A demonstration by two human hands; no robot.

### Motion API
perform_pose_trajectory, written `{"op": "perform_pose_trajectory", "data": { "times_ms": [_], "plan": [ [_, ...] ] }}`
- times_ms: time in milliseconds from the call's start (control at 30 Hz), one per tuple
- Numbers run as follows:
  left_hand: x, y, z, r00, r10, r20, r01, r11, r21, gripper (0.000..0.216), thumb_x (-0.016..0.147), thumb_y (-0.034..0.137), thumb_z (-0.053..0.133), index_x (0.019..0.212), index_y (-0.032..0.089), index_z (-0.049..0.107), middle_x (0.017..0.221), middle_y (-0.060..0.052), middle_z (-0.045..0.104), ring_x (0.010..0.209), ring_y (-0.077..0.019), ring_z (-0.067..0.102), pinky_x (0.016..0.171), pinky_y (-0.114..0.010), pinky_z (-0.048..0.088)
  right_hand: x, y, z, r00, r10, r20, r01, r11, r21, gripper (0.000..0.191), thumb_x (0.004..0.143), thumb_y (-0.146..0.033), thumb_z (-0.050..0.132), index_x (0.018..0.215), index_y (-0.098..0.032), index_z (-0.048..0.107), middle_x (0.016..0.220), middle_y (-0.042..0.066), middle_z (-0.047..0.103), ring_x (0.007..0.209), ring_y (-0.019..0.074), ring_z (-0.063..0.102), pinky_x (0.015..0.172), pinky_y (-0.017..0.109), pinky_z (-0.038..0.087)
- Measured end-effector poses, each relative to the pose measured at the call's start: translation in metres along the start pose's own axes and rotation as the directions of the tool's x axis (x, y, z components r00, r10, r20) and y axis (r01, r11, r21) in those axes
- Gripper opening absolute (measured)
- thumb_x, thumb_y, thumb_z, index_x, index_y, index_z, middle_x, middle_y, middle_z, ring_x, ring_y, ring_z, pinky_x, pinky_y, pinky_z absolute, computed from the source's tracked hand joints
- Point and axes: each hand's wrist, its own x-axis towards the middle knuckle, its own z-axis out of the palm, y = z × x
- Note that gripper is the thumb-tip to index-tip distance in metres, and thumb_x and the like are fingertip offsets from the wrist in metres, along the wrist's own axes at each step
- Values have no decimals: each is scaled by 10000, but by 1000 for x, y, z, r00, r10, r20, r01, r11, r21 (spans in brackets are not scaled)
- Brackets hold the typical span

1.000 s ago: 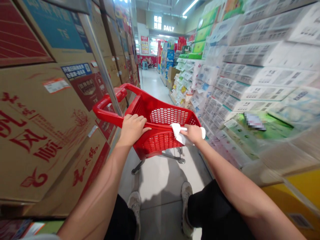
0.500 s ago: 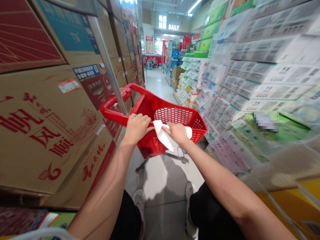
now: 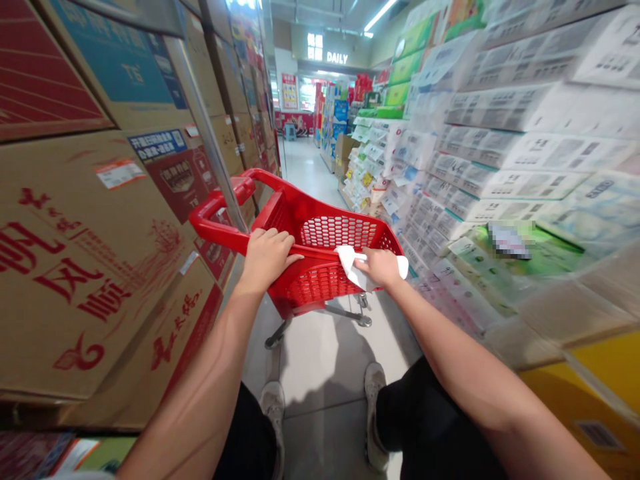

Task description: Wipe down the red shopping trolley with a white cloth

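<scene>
While left hand (image 3: 267,253) fingers clamp the meshed red plastic cart (image 3: 327,233) rim, right hand (image 3: 381,267) fingers pinch crumpled white cloth (image 3: 350,261) — soft.

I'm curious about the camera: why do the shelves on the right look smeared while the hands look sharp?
In the head view, the stacked packages at right are streaked by motion blur, while the left hand, right hand, white cloth and red cart stay crisp; the wide lens bends the cardboard boxes; ceiling strip lights give soft floor shadows.

A red mesh-sided plastic cart (image 3: 325,250) stands upright in the aisle, white cloth (image 3: 353,263) draped over its near rim.
</scene>
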Motion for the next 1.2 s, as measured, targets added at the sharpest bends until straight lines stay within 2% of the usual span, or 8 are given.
{"op": "perform_pose_trajectory", "data": {
  "times_ms": [233,333,433,600,800,900,1100,1200],
  "plan": [
    [5,5,1,1000,-15,13,15,1000,-3,297,895,490,613,870,195,641,860,-114,675,854,-295,556,764,-444,335,20,-86,-14,992,-94,-89,105,987,122,532,1026,-601,345,1094,-205,694,1039,114,768,932,251,690,815,316,382],
    [4,3,1,1000,-12,21,12,1000,2,266,908,459,598,869,199,641,852,-115,673,852,-295,558,759,-444,331,23,-102,-19,988,-125,-90,138,978,158,559,1026,-625,322,1108,-211,690,1045,111,767,928,257,694,810,315,401],
    [2,0,0,1000,-5,26,5,1000,-19,276,909,472,589,881,204,644,858,-119,675,860,-300,560,765,-446,332,22,-90,-22,991,-133,-30,136,979,154,653,1000,-701,275,1121,-214,693,1012,121,763,929,267,698,773,312,422],
    [-1,-2,-1,999,-7,35,8,1000,-27,302,903,507,587,884,212,651,867,-125,676,860,-304,557,774,-452,339,17,-34,-17,994,-17,105,10,998,66,759,917,-815,322,1093,-197,725,1009,155,754,963,297,697,771,323,445],
    [1,4,-3,999,-15,36,16,1000,-23,303,906,500,586,891,204,652,871,-122,668,878,-305,557,790,-453,345,12,7,-9,990,55,133,-57,998,12,688,931,-769,390,1115,-197,726,1058,162,754,1008,289,693,793,312,428],
    [5,9,-5,999,-28,38,29,999,-33,285,910,482,591,882,203,643,875,-123,670,880,-301,558,777,-442,338,13,-14,-9,997,-15,80,11,999,48,620,991,-685,360,1146,-189,698,1060,150,755,993,272,690,816,314,406],
    [7,14,-3,1000,-10,22,11,1000,-23,223,902,419,607,894,199,641,860,-120,673,868,-304,558,760,-446,330,13,-98,-17,980,-123,-155,150,973,175,487,1066,-531,296,1157,-198,639,1141,126,732,1060,260,646,918,353,370],
    [4,13,-4,1000,-4,20,4,1000,-24,225,915,416,586,898,200,643,856,-117,671,863,-302,558,760,-449,330,13,-101,-21,968,-200,-153,225,959,174,494,1070,-526,260,1176,-219,632,1123,100,739,1027,255,661,873,336,394]
  ]
}}
